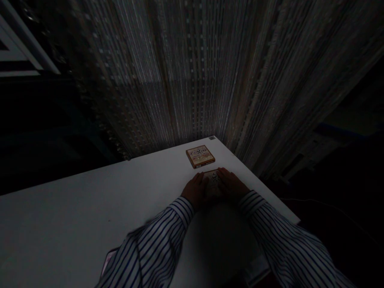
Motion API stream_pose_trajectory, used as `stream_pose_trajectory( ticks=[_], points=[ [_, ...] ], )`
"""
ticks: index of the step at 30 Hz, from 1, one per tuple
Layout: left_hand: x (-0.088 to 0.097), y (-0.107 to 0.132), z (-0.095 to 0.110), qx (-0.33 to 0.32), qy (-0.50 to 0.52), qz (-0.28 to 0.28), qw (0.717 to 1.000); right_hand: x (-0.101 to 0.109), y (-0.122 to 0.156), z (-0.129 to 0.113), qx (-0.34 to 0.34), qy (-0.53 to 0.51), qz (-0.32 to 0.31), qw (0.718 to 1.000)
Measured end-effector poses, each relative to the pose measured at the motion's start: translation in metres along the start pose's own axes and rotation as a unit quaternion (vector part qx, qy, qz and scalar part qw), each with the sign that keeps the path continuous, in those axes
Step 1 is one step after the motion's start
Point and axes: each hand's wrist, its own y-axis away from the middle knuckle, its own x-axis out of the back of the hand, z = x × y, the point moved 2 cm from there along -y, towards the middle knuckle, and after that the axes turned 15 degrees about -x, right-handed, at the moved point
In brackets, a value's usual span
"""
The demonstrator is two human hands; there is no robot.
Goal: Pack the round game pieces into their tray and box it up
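Flat printed box (213,179) sits between left hand (195,190) and right hand (229,184), fingers on its edges, grip unclear, second box (200,156) just beyond on the bench (90,208)

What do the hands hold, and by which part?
A small square box, at its side edges, between the left hand and right hand; whether gripped cannot be told.

On the table (75,208), a flat box (200,156) lies just behind a second flat box (213,178), which sits between the left hand (195,191) and right hand (230,184), with a curtain (180,80) beyond the table's far edge.
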Motion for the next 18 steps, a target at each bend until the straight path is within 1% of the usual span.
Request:
stream_pose_trajectory(
  ticks=[5, 8, 11, 13, 15, 18],
  points=[
    [0.003, 0.002, 0.002, 0.004, -0.005, -0.002, 1.000, -0.005, -0.001, 0.003, 0.010, -0.025, 0.002, 1.000],
    [0.001, 0.001, 0.000, 0.001, -0.007, 0.003, 1.000, -0.006, -0.001, 0.007, 0.019, -0.037, 0.029, 0.999],
    [-0.003, 0.000, -0.003, -0.010, -0.002, 0.019, 1.000, -0.003, 0.007, 0.013, 0.024, -0.037, 0.061, 0.997],
    [-0.004, 0.000, -0.004, -0.012, 0.000, 0.033, 0.999, 0.001, 0.016, 0.017, 0.020, -0.031, 0.055, 0.998],
    [-0.002, 0.002, -0.002, -0.001, 0.001, 0.043, 0.999, 0.006, 0.025, 0.019, 0.009, -0.019, 0.035, 0.999],
    [0.010, 0.009, 0.008, 0.040, 0.011, 0.036, 0.999, 0.016, 0.039, 0.019, -0.017, 0.002, 0.033, 0.999]
  ],
)
